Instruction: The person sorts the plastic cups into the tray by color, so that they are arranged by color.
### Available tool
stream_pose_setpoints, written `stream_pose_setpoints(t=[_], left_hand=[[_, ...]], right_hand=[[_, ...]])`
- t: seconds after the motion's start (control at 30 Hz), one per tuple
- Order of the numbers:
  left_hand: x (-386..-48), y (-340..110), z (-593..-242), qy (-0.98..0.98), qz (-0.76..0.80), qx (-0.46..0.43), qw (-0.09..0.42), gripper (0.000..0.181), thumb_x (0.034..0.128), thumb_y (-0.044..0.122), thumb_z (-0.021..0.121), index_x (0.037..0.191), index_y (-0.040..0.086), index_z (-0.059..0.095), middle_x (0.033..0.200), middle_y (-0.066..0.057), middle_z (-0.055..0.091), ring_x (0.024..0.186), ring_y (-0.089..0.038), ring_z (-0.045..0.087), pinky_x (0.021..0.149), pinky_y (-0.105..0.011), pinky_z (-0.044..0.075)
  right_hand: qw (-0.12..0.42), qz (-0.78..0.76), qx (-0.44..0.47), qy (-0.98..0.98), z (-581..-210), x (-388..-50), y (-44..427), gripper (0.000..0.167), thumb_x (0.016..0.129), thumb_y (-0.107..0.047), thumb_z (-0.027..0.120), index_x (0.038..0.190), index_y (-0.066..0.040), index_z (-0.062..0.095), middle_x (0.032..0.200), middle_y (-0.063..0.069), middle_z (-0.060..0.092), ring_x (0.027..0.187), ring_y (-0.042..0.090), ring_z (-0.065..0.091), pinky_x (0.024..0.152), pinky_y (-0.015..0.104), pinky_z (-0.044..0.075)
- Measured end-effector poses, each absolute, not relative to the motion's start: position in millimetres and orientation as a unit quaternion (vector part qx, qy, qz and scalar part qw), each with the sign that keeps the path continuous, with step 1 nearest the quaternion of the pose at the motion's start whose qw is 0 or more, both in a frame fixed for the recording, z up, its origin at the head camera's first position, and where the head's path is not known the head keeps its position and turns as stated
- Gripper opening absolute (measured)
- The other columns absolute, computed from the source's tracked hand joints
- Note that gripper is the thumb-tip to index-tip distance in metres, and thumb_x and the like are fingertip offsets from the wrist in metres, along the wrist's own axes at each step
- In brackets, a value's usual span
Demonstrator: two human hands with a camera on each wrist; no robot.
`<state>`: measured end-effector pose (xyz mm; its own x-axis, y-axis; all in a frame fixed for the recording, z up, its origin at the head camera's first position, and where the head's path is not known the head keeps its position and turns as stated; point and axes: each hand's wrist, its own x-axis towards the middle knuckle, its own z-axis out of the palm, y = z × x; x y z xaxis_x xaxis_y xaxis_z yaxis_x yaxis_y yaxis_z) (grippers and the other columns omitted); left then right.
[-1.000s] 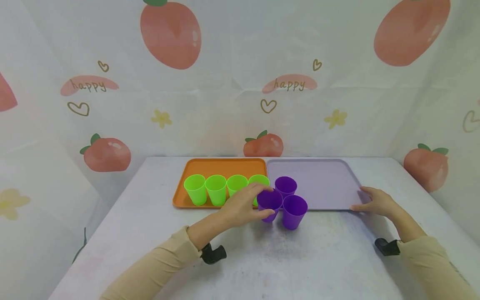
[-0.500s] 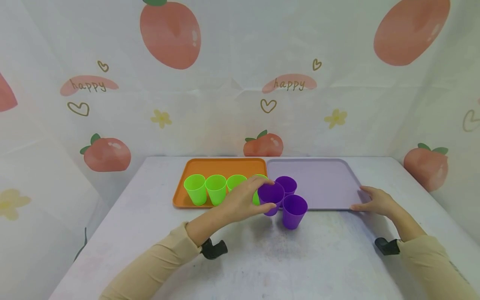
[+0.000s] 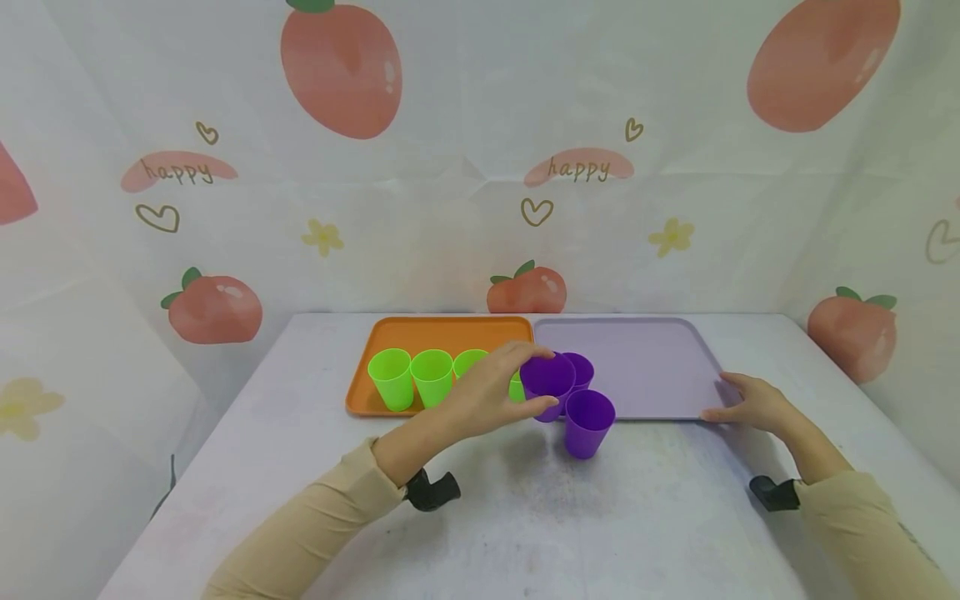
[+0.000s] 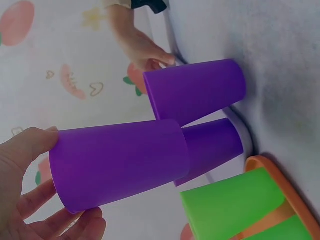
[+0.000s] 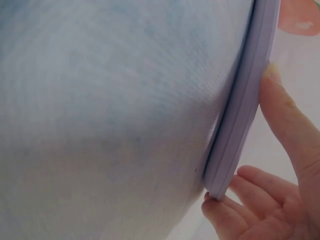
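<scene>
My left hand (image 3: pixel 487 392) grips a purple cup (image 3: pixel 545 382) by its rim, thumb on the near side and fingers on the far side. In the left wrist view this cup (image 4: pixel 120 165) hangs mouth towards the palm, its base overlapping the purple cups behind. One purple cup (image 3: pixel 582 367) stands at the lavender tray's near left corner, partly hidden by the held one. Another purple cup (image 3: pixel 588 427) stands upright in front of that tray. At the near right corner of the lavender tray (image 3: pixel 637 358), my right hand (image 3: pixel 757 406) holds the edge between thumb and fingers.
Left of the lavender tray lies an orange tray (image 3: pixel 442 332), bearing a row of several green cups (image 3: pixel 393 383). My left hand hides part of that row. A printed cloth (image 3: pixel 427 217) hangs behind the white table (image 3: pixel 525 525).
The left hand has raised the purple cup and carried it slightly right and away, towards the purple cup at the lavender tray's corner. My right hand has stayed at the tray corner.
</scene>
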<state>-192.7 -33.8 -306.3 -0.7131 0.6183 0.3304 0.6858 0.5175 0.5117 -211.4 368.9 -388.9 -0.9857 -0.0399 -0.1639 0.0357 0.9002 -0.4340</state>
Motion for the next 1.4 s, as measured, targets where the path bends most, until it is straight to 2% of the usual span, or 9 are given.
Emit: stream_pose_setpoints(t=[0.43, 0.67, 0.97, 1.13, 1.4], left_hand=[[-195.8, -21.2, -292.8, -0.866, -0.307, -0.387, 0.080, 0.049, 0.0818, 0.030, 0.071, 0.125, 0.013, 0.054, 0.123, 0.000, 0.060, 0.116, -0.015, 0.055, 0.096, -0.030, 0.050], [-197.2, -8.9, -282.5, -0.865, -0.313, -0.385, 0.073, 0.050, 0.0828, 0.033, 0.069, 0.127, 0.015, 0.053, 0.129, 0.001, 0.056, 0.123, -0.013, 0.051, 0.102, -0.029, 0.046], [-204.7, 7.0, -279.1, -0.862, -0.333, -0.378, 0.062, 0.051, 0.0822, 0.033, 0.070, 0.127, 0.017, 0.053, 0.124, 0.002, 0.057, 0.105, -0.012, 0.055, 0.088, -0.021, 0.050], [-207.0, 15.7, -278.6, -0.861, -0.336, -0.376, 0.062, 0.050, 0.0815, 0.033, 0.070, 0.127, 0.019, 0.054, 0.123, 0.004, 0.058, 0.103, -0.012, 0.055, 0.086, -0.017, 0.049], [-214.9, 32.2, -278.6, -0.856, -0.332, -0.391, 0.059, 0.050, 0.0811, 0.030, 0.071, 0.126, 0.018, 0.054, 0.130, 0.002, 0.055, 0.106, -0.010, 0.054, 0.087, -0.015, 0.048]], right_hand=[[0.082, -0.217, -0.007, 0.973, -388.7, -212.4, 369.5, 0.100, 0.074, -0.042, 0.075, 0.133, 0.022, 0.026, 0.133, 0.047, 0.026, 0.122, 0.061, 0.026, 0.099, 0.069, 0.030], [0.083, -0.219, -0.002, 0.972, -389.2, -212.6, 370.5, 0.102, 0.073, -0.044, 0.075, 0.134, 0.021, 0.026, 0.133, 0.047, 0.026, 0.122, 0.062, 0.027, 0.098, 0.069, 0.032], [0.077, -0.224, -0.004, 0.971, -391.4, -213.0, 370.7, 0.103, 0.072, -0.045, 0.076, 0.134, 0.021, 0.026, 0.133, 0.047, 0.026, 0.122, 0.061, 0.027, 0.098, 0.068, 0.032], [0.078, -0.225, -0.005, 0.971, -391.7, -212.4, 370.5, 0.103, 0.072, -0.045, 0.075, 0.134, 0.021, 0.026, 0.133, 0.047, 0.026, 0.122, 0.061, 0.027, 0.098, 0.069, 0.032], [0.079, -0.224, -0.005, 0.971, -391.3, -211.8, 370.3, 0.101, 0.073, -0.044, 0.075, 0.134, 0.020, 0.027, 0.134, 0.047, 0.026, 0.122, 0.061, 0.027, 0.098, 0.069, 0.032]])
